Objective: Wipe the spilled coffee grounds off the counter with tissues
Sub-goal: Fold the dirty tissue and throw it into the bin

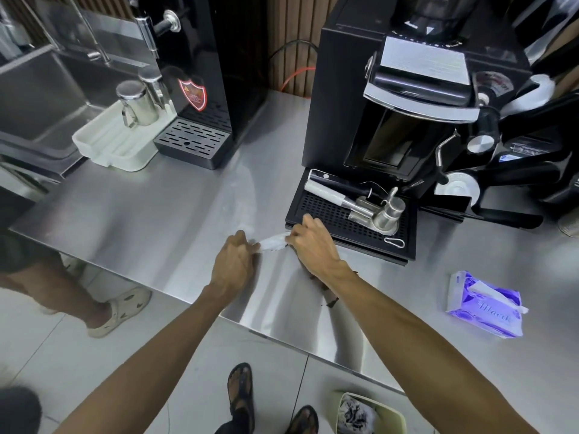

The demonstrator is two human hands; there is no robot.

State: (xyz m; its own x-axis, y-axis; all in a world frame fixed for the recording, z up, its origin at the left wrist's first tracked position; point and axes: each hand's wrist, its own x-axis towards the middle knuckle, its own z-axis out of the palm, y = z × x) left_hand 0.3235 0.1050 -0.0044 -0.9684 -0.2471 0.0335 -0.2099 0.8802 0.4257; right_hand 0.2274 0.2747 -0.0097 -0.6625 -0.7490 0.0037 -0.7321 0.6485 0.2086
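Head view shows us standing at the near edge of the steel worktop (156, 220), both hands out over it; our left hand (234, 261) and right hand (310, 242) each pinch one end of a single white tissue (273, 241), which is pulled into a thin strip between them, just above the surface; we judge that we hold it this way to fold or bunch it into a pad before pressing it down. The spilled coffee grounds (329, 297) lie as dark flecks close to the near edge, partly hidden under our right forearm, so their full spread cannot be told; the tissue sits just beyond them, not yet on them. The purple tissue pack (485, 303) rests further right along the same edge, one sheet standing out of its slot, placed within easy reach for the next pull. The black drip tray (347, 220) of the coffee grinder (391, 98) lies just beyond our right hand, which likely explains why the grounds fell there. A green bin (369, 413) stands on the floor below the near edge, handy for the soiled tissue.
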